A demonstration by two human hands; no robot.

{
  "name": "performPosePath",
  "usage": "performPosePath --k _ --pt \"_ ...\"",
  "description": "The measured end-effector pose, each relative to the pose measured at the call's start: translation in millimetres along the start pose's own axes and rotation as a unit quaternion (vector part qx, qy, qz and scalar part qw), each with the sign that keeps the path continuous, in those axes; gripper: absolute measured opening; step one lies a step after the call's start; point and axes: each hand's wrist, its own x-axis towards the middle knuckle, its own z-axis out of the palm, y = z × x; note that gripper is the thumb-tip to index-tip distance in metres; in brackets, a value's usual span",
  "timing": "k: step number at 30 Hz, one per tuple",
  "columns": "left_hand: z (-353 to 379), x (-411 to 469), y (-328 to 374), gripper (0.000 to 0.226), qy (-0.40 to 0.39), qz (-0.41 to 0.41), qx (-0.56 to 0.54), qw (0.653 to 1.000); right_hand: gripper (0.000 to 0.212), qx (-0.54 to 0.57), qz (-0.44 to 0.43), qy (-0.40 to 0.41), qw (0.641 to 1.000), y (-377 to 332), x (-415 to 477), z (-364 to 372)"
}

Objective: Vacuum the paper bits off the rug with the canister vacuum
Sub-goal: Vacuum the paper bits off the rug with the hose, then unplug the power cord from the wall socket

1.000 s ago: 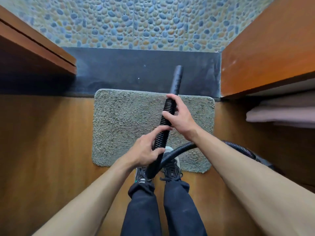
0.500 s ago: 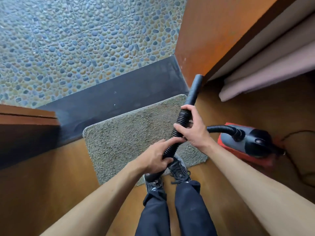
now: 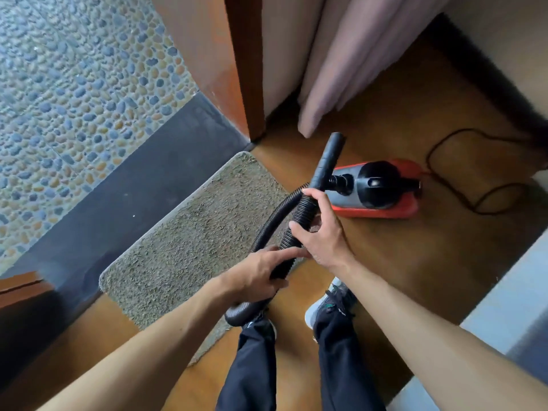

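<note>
My left grip [image 3: 258,274] is wrapped round the black ribbed plastic hose [image 3: 304,209] low down, forefinger lying straight along it twd the other hand. My right grip [image 3: 320,232] is curled round the same hose higher up, just below where it joins the smooth black nozzle tube [image 3: 329,161]; thumb on the near side, fingers over the top. Both grips are close together, nearly touching.

The tube slants up & away from me, crossing in front of the nose of the red-and-black canister vacuum [image 3: 382,188], its tip aimed at the gap btwn the brown wooden door frame [image 3: 246,69] & the pale pink curtain [image 3: 326,69]. The tip is off the rug, over the wood floor [image 3: 415,262].

The hose leaves the vac's nose, arcs left over the rug's near corner, loops under my left grip by my feet, then comes up thru both grips.

The grey-beige shaggy rug [image 3: 189,241] lies left of the grips, against the dark grey threshold strip [image 3: 133,188], w/ the blue-tan pebble floor [image 3: 74,84] beyond. One white speck [image 3: 134,215] sits on the strip; bits in the pile are too small to make out.

A thin dark power cord [image 3: 474,209] trails on the floor right of the vac. Can't read any writing on the vac.
</note>
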Motion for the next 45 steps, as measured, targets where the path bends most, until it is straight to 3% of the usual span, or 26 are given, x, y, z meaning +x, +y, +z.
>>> performPosePath --k 12,28,35,45 --pt "55 99 96 0.074 -0.086 0.011 0.073 0.994 0.049 0.059 0.117 0.152 0.98 66 -30 -131" --pt "142 213 173 0.072 -0.26 -0.021 0.13 0.956 0.047 0.129 0.203 0.223 0.945 173 -71 -260" --pt "168 236 200 0.069 -0.343 -0.048 0.17 0.922 0.045 0.134 0.219 0.222 0.941 214 -92 -280" --pt "169 242 182 0.069 -0.372 -0.121 0.131 0.911 0.043 0.188 0.249 0.258 0.914 223 -94 -260"
